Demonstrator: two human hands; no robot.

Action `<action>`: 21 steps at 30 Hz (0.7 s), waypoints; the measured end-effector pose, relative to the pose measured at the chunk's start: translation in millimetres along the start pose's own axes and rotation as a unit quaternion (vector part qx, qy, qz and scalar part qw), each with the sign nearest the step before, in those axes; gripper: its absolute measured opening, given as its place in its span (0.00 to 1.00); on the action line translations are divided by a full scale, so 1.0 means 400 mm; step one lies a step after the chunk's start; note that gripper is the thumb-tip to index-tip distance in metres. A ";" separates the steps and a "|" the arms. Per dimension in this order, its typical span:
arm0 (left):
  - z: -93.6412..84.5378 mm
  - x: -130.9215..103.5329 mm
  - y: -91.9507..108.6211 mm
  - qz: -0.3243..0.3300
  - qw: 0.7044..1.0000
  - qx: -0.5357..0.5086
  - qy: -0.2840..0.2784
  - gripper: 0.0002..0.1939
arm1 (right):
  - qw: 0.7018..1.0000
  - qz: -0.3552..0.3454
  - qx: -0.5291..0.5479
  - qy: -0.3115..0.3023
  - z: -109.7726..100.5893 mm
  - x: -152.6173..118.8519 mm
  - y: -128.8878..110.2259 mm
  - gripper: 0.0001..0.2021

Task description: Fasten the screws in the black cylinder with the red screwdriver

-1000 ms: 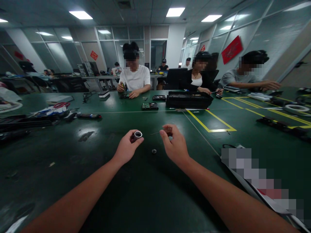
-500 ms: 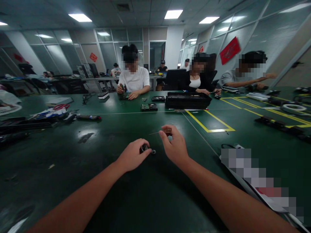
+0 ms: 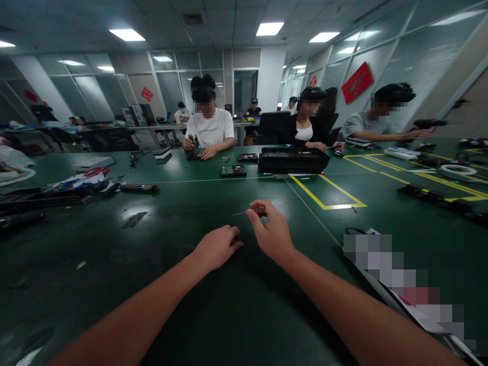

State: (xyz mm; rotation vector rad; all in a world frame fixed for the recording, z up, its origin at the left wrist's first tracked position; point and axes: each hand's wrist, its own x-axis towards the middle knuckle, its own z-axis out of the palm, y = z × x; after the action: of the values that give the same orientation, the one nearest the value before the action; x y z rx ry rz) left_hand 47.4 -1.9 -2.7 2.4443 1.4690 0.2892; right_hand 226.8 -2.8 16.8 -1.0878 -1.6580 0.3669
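My left hand (image 3: 218,246) rests low over the green table, its fingers curled round a small dark round part (image 3: 235,239). Only a sliver of that part shows between the fingers and thumb. Just to the right, my right hand (image 3: 271,229) is raised a little above the table and closed on a screwdriver (image 3: 260,209). The screwdriver has a brown, see-through-looking handle. Its thin shaft points left, above my left hand, and touches nothing.
A long black case (image 3: 293,160) and a circuit board (image 3: 233,171) lie ahead. Scissors (image 3: 97,171), a pen-like tool (image 3: 139,188) and dark parts lie left. A white packet (image 3: 412,310) lies right. A person in a white shirt (image 3: 209,127) works opposite, others further right.
My left hand has shifted slightly right and its fingers now cover the round part and the small metal piece that lay by the thumb. The right hand with the screwdriver has barely moved.
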 end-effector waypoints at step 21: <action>-0.167 -0.032 -0.190 -0.192 0.747 -0.583 0.256 0.08 | 1.000 0.014 0.017 -0.011 -0.002 0.002 0.004 0.08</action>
State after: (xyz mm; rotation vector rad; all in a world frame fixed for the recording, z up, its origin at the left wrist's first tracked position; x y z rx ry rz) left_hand -42.1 29.5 34.6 1.0412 1.2621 1.3639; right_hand 228.2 -1.5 16.5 -1.0869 -1.6504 0.4253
